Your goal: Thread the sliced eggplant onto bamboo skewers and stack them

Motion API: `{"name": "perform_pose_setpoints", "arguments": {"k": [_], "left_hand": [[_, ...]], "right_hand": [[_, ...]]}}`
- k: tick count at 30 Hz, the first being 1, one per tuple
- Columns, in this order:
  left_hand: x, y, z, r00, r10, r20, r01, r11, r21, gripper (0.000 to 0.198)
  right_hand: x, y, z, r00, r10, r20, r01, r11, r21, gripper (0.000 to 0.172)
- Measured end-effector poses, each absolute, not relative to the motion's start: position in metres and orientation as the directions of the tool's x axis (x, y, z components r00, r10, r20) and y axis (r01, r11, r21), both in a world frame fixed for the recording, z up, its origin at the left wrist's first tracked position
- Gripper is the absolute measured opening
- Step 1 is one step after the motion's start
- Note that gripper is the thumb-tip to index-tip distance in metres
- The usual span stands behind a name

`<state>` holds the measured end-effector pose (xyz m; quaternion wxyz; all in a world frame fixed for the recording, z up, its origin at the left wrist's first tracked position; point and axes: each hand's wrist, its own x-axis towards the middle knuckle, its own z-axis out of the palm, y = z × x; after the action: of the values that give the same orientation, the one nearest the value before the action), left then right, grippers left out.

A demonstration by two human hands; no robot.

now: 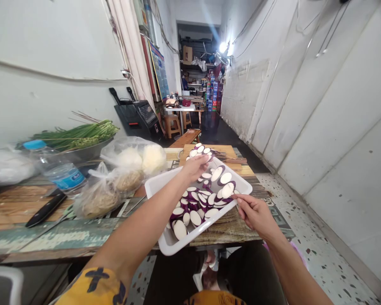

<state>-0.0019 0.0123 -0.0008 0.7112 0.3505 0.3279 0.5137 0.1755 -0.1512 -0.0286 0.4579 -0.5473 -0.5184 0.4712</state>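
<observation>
My left hand reaches over the far rim of a white plastic tub. Its bent fingers close on eggplant slices at the edge of the wooden cutting board; its fingertips are partly hidden. My right hand, by the tub's right rim, pinches the end of a thin skewer. White, purple-skinned eggplant slices are strung along that skewer above the tub. Many loose eggplant slices lie heaped inside. Thin wooden skewers rest on the board beyond.
To the left are plastic bags of food, a water bottle, a black-handled knife and a bowl of green stalks. A bench stands beyond the table. A white wall runs along the right.
</observation>
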Motion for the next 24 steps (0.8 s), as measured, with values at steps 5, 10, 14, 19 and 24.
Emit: {"name": "perform_pose_setpoints", "arguments": {"k": [5, 10, 14, 19, 24], "left_hand": [[-0.0011, 0.0112, 0.0004, 0.265, 0.956, -0.123, -0.519, 0.249, 0.818, 0.005], [-0.001, 0.011, 0.0014, 0.246, 0.961, -0.123, -0.532, 0.24, 0.812, 0.004], [-0.0007, 0.0108, 0.002, 0.248, 0.96, -0.127, -0.53, 0.244, 0.812, 0.004], [-0.0006, 0.0118, 0.0007, 0.209, 0.969, -0.129, -0.535, 0.224, 0.814, 0.004], [-0.0018, 0.0141, -0.0021, 0.218, 0.97, -0.105, -0.516, 0.206, 0.831, 0.006]], "right_hand": [[0.1721, -0.1506, -0.0284, 0.013, 0.999, -0.038, 0.124, -0.04, -0.991, 0.047], [0.1698, -0.1506, -0.0289, 0.009, 0.999, -0.046, 0.138, -0.047, -0.989, 0.049], [0.1702, -0.1496, -0.0308, 0.013, 0.999, -0.037, 0.153, -0.039, -0.988, 0.049], [0.1712, -0.1485, -0.035, 0.012, 1.0, -0.008, 0.152, -0.01, -0.988, 0.048], [0.1709, -0.1465, -0.0377, 0.013, 1.0, -0.016, 0.138, -0.017, -0.99, 0.047]]}}
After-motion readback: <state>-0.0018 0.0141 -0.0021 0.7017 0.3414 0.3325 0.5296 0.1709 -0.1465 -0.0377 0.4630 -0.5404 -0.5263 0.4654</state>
